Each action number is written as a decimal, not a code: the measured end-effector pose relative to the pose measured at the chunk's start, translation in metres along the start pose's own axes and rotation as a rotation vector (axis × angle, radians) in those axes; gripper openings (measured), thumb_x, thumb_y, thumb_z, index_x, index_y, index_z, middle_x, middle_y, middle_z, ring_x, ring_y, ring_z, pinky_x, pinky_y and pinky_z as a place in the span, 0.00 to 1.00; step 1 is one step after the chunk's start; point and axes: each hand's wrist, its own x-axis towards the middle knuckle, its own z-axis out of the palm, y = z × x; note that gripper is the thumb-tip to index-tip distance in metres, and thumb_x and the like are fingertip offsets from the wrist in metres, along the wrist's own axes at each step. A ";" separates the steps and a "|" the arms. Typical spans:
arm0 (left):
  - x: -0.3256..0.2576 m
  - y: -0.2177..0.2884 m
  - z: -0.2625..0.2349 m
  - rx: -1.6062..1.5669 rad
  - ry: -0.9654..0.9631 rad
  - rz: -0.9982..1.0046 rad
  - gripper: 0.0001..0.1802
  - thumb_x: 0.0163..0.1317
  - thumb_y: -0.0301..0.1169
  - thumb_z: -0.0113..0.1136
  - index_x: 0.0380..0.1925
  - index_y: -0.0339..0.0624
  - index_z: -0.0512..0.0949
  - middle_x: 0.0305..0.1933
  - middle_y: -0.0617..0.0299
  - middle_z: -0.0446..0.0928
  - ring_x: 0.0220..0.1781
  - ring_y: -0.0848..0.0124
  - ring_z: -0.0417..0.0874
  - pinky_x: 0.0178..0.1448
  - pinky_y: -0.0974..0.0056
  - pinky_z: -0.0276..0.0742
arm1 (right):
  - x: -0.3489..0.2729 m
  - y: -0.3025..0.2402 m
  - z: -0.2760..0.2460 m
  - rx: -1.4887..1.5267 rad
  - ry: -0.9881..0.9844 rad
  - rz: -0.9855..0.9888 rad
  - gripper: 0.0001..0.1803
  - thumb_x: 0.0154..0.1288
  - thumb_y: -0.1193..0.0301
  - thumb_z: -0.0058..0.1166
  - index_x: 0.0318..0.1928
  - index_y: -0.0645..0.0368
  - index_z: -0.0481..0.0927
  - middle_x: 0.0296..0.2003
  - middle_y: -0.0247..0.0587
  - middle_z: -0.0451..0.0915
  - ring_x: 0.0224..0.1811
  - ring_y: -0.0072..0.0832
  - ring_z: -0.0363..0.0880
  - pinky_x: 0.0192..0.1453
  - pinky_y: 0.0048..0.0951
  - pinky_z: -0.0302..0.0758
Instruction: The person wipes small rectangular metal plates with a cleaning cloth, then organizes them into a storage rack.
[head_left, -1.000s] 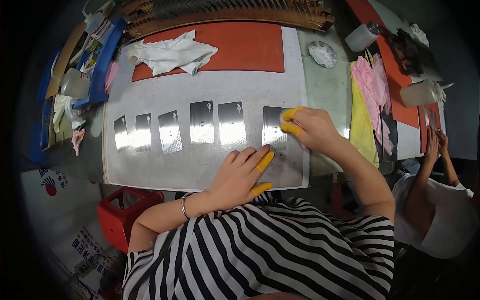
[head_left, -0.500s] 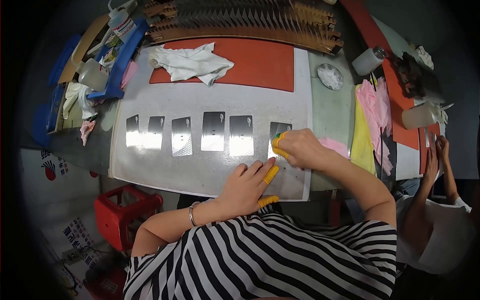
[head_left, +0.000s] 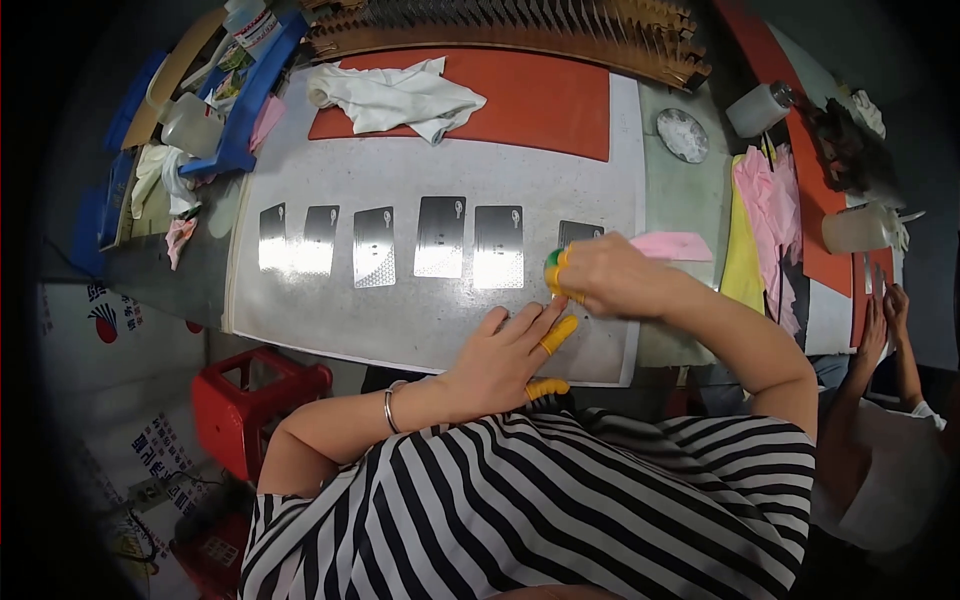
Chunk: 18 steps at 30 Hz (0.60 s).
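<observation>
Mostly, the rightmost card (head_left: pixel 581 231) is hidden by the right hand (head_left: pixel 610 276), grip unclear; the left hand (head_left: pixel 505 358) is spread, edged by open sheet (head_left: pixel 400 322).

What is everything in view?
Cards: six, dark, across the sheet
Sheet: one, whitish, centre
Mat: one, orange, sheet's far end
Crumpled cloth: one, white, on mat
Rack: one, brown, far edge
Dish: one, silvery, right
Other cloths: several, mixed colours, both sides
Tray: one, blue, left
Bottles: four, pale, both sides
Stool: one clearly, red, lower left
Coworker: one, white top, right
Left hand: one, yellow fingerstalls, near rightmost card
Right hand: one, yellow fingerstalls, over that card
</observation>
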 end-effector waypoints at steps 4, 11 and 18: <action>0.003 0.001 -0.003 0.023 -0.087 0.011 0.34 0.56 0.54 0.49 0.49 0.34 0.73 0.66 0.50 0.57 0.57 0.65 0.62 0.50 0.63 0.57 | 0.003 0.023 -0.002 -0.033 0.088 -0.003 0.05 0.49 0.72 0.55 0.29 0.57 0.75 0.20 0.38 0.72 0.25 0.34 0.74 0.25 0.34 0.70; -0.004 0.001 0.004 -0.023 0.022 -0.044 0.36 0.51 0.53 0.56 0.53 0.37 0.70 0.65 0.55 0.59 0.57 0.64 0.64 0.51 0.61 0.59 | 0.001 -0.001 -0.004 0.083 0.028 0.026 0.07 0.52 0.72 0.54 0.33 0.59 0.76 0.20 0.41 0.73 0.25 0.36 0.74 0.26 0.35 0.69; -0.019 -0.019 -0.018 -0.115 0.128 -0.170 0.35 0.49 0.45 0.62 0.54 0.36 0.68 0.63 0.56 0.62 0.54 0.63 0.66 0.51 0.61 0.60 | 0.054 -0.002 -0.001 0.174 0.172 0.296 0.09 0.57 0.68 0.54 0.32 0.62 0.75 0.25 0.46 0.77 0.27 0.39 0.77 0.29 0.36 0.72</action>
